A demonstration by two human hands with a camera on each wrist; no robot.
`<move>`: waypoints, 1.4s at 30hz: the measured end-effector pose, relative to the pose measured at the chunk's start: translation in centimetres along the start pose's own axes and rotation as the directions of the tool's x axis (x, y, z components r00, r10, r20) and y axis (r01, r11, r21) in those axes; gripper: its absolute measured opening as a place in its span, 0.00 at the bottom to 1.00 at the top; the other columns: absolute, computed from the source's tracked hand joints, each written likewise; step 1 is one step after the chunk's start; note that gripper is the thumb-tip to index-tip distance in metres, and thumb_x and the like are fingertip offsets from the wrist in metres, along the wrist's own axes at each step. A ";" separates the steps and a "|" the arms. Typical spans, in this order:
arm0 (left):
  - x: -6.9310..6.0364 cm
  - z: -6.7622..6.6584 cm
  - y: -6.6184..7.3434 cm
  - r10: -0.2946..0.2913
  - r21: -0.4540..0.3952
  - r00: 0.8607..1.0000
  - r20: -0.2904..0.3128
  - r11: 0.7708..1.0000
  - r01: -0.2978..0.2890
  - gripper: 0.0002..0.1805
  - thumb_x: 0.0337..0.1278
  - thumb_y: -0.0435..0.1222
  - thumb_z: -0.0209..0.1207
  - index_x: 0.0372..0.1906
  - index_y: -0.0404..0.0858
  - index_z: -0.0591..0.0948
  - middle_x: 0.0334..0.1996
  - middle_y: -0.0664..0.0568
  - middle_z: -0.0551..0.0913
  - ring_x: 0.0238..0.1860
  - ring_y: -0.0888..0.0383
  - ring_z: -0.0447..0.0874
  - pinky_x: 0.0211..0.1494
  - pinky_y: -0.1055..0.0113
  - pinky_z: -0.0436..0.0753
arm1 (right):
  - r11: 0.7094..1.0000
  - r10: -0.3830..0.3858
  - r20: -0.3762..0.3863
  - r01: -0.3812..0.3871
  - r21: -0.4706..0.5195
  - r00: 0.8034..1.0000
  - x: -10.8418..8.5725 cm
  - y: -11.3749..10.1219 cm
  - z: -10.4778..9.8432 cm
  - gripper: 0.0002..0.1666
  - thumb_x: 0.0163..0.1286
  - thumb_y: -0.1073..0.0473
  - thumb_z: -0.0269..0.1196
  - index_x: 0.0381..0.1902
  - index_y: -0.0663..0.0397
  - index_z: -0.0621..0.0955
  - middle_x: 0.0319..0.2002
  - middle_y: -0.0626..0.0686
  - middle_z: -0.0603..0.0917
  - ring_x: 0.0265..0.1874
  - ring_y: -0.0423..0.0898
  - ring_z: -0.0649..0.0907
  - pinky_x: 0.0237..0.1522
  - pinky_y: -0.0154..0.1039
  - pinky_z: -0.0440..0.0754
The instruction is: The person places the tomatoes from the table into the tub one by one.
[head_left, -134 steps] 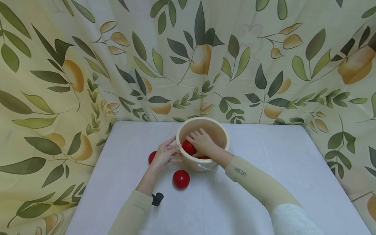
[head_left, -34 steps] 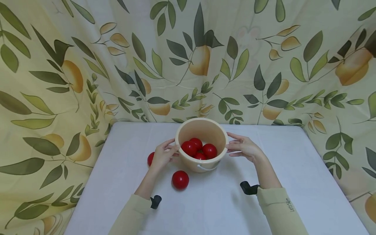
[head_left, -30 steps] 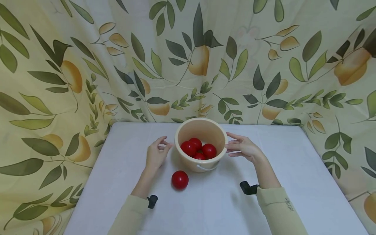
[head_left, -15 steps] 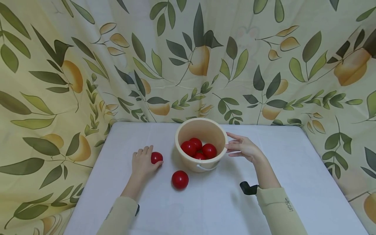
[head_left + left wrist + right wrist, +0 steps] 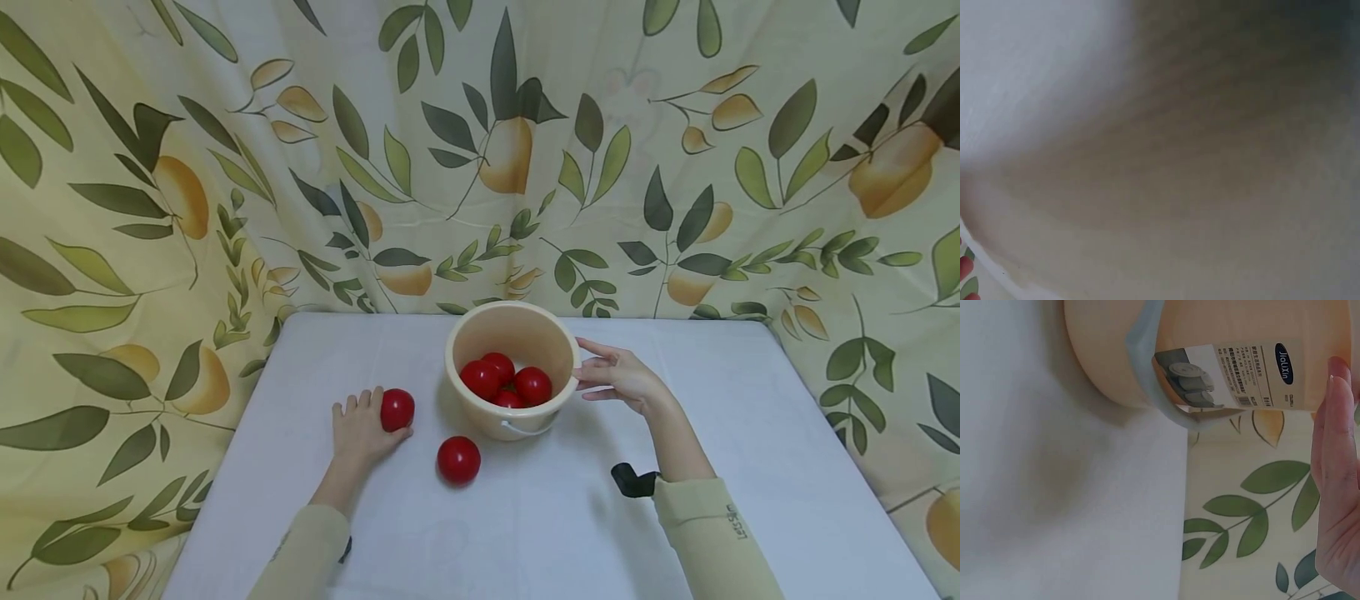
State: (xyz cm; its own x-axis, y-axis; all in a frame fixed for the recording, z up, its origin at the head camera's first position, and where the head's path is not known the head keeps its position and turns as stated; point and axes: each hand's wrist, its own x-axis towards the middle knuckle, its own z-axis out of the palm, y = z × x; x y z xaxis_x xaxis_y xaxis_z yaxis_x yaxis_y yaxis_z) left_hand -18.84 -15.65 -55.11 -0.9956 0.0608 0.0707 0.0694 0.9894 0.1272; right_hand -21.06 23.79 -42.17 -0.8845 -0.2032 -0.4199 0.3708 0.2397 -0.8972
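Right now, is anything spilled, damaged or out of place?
Nothing stands out: no visible spill or damage. The bucket stands upright with four red balls inside; the left hand grips a fifth ball, a sixth ball lies nearby.

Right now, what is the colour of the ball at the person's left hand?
The ball at the left hand is red; the head view shows it best.
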 end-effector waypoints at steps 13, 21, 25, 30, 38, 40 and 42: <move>0.1 0.6 -0.1 0.011 -0.012 0.997 -0.071 1.000 -0.012 0.35 0.35 0.58 0.61 0.47 0.38 0.71 0.36 0.45 0.76 0.39 0.47 0.73 0.42 0.51 0.72 | 1.000 0.005 0.004 -0.005 0.001 1.000 0.3 0.0 0.1 0.40 0.63 0.61 0.60 0.70 0.50 0.56 0.37 0.53 0.81 0.33 0.43 0.84 0.42 0.46 0.82; 1.6 -1.4 0.6 0.017 -0.063 0.991 -0.135 0.998 -0.026 0.35 0.36 0.58 0.61 0.48 0.38 0.71 0.38 0.44 0.76 0.40 0.47 0.73 0.43 0.50 0.72 | 1.000 0.006 -0.002 -0.006 -0.004 1.000 0.3 0.1 0.1 0.40 0.64 0.61 0.60 0.70 0.50 0.56 0.38 0.54 0.81 0.34 0.44 0.84 0.40 0.43 0.84; 2.9 -3.9 1.5 0.028 -0.081 0.985 -0.173 0.996 -0.043 0.37 0.35 0.59 0.61 0.49 0.39 0.70 0.40 0.44 0.76 0.41 0.47 0.73 0.44 0.50 0.73 | 1.000 0.007 -0.004 -0.007 -0.003 1.000 0.2 0.0 0.2 0.40 0.64 0.61 0.60 0.70 0.50 0.56 0.38 0.53 0.81 0.34 0.44 0.84 0.40 0.43 0.83; 4.7 -7.3 2.9 0.048 -0.093 0.969 -0.242 0.993 -0.073 0.38 0.34 0.59 0.62 0.51 0.39 0.70 0.42 0.43 0.77 0.42 0.47 0.74 0.45 0.50 0.75 | 1.000 0.004 0.003 -0.004 0.001 1.000 0.1 0.0 0.2 0.41 0.64 0.61 0.60 0.71 0.49 0.55 0.38 0.54 0.81 0.34 0.44 0.84 0.41 0.44 0.83; 6.8 -11.2 6.2 0.091 -0.132 0.963 -0.256 0.983 -0.127 0.40 0.35 0.60 0.62 0.53 0.40 0.68 0.47 0.45 0.76 0.48 0.48 0.73 0.50 0.50 0.74 | 1.000 -0.001 0.003 0.001 0.000 1.000 0.1 0.1 0.1 0.41 0.64 0.61 0.60 0.71 0.50 0.55 0.38 0.54 0.81 0.34 0.44 0.84 0.42 0.46 0.82; 7.1 -11.5 7.3 0.121 -0.117 0.961 -0.248 0.981 -0.154 0.41 0.35 0.60 0.62 0.54 0.40 0.68 0.48 0.45 0.76 0.49 0.48 0.73 0.51 0.51 0.74 | 1.000 -0.001 0.004 0.001 0.000 1.000 0.1 0.1 0.0 0.41 0.64 0.61 0.60 0.70 0.50 0.55 0.39 0.56 0.81 0.34 0.44 0.84 0.42 0.46 0.82; 7.4 -11.7 8.4 0.150 -0.102 0.960 -0.238 0.979 -0.179 0.41 0.35 0.60 0.62 0.55 0.40 0.68 0.49 0.45 0.76 0.50 0.48 0.72 0.52 0.51 0.74 | 1.000 -0.001 0.004 0.001 -0.001 1.000 0.1 0.1 0.0 0.40 0.64 0.61 0.60 0.70 0.50 0.55 0.41 0.57 0.80 0.34 0.44 0.84 0.42 0.45 0.83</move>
State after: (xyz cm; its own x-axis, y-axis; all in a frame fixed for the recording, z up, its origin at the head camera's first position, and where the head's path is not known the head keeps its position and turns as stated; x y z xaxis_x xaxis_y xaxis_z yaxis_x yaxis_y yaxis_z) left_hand -24.91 -8.45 -41.90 -0.9302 0.1759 0.3220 0.2521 0.9440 0.2126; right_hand -21.09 23.77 -42.25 -0.8837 -0.2072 -0.4197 0.3697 0.2409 -0.8974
